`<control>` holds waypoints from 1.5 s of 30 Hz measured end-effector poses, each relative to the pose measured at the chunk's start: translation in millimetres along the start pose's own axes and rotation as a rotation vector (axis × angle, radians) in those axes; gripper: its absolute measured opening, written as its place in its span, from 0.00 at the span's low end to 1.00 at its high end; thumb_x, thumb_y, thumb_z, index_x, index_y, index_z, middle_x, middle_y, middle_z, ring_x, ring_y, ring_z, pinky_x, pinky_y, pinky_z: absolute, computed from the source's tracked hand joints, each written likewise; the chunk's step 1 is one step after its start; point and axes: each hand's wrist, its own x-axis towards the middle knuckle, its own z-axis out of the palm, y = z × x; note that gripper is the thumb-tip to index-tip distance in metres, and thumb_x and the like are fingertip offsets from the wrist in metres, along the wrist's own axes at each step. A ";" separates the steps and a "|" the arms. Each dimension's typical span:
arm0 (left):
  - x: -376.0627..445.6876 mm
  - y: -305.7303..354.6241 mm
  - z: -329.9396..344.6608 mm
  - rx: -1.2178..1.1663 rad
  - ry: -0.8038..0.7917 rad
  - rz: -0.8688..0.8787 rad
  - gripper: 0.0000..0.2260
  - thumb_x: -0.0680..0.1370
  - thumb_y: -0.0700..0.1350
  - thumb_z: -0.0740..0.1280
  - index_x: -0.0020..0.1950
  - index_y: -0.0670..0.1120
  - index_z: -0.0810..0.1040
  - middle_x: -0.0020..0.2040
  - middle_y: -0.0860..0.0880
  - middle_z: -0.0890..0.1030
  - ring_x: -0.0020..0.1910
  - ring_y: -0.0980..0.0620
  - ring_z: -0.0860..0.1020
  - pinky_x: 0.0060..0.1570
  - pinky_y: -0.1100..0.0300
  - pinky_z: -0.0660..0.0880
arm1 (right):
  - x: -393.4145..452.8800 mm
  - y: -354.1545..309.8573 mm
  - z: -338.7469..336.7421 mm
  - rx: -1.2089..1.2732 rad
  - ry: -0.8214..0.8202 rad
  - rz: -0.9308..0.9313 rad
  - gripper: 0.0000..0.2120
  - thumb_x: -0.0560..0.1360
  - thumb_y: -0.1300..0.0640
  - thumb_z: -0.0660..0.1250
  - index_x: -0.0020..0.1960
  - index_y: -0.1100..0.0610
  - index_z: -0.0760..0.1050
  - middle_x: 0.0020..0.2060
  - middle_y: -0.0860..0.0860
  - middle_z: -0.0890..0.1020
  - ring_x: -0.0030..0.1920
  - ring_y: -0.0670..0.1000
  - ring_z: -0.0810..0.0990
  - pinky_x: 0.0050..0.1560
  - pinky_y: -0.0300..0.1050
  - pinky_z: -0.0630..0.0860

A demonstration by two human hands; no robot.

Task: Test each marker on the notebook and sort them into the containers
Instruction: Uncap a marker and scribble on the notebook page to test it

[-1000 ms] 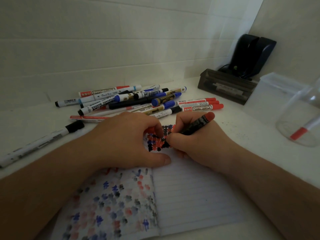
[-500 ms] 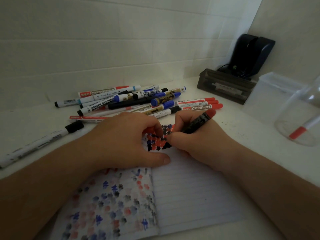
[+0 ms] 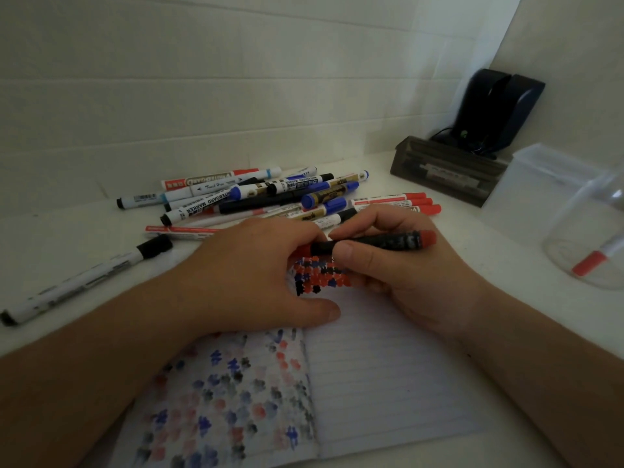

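A lone black-capped marker (image 3: 84,282) lay at far left. Beyond it, a loose pile of markers (image 3: 270,197) sat against the wall. Left hand (image 3: 256,275) rested on the open notebook (image 3: 371,383), fingers curled round a red cap (image 3: 305,248). Right hand (image 3: 398,265) pinched the black-barrelled marker (image 3: 374,243), level above the red, blue and black test marks. Far right: dark tray (image 3: 445,170), contents unclear; square clear tub (image 3: 540,184); round clear container (image 3: 587,244) holding one red-capped marker (image 3: 594,261).
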 end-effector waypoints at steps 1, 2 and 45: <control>-0.6 0.3 -0.2 -0.006 0.008 0.002 0.29 0.62 0.77 0.66 0.57 0.66 0.73 0.48 0.65 0.77 0.46 0.65 0.75 0.46 0.56 0.77 | 1.1 -1.0 -0.3 0.028 -0.011 0.019 0.07 0.73 0.56 0.74 0.50 0.57 0.85 0.43 0.58 0.85 0.39 0.56 0.83 0.38 0.48 0.80; -1.2 0.5 -0.5 -0.018 0.021 0.005 0.27 0.62 0.77 0.67 0.56 0.67 0.72 0.47 0.66 0.76 0.46 0.66 0.75 0.45 0.57 0.76 | 2.0 -2.3 -0.7 0.098 -0.013 0.056 0.09 0.72 0.54 0.72 0.49 0.56 0.86 0.42 0.58 0.85 0.36 0.56 0.81 0.38 0.47 0.77; -75.2 363.2 224.6 -0.273 -0.499 0.536 0.09 0.79 0.53 0.71 0.58 0.59 0.80 0.51 0.60 0.80 0.48 0.63 0.78 0.47 0.67 0.76 | -509.8 34.2 -95.8 -0.604 0.673 0.315 0.08 0.73 0.56 0.79 0.48 0.46 0.83 0.41 0.43 0.84 0.41 0.47 0.84 0.41 0.41 0.80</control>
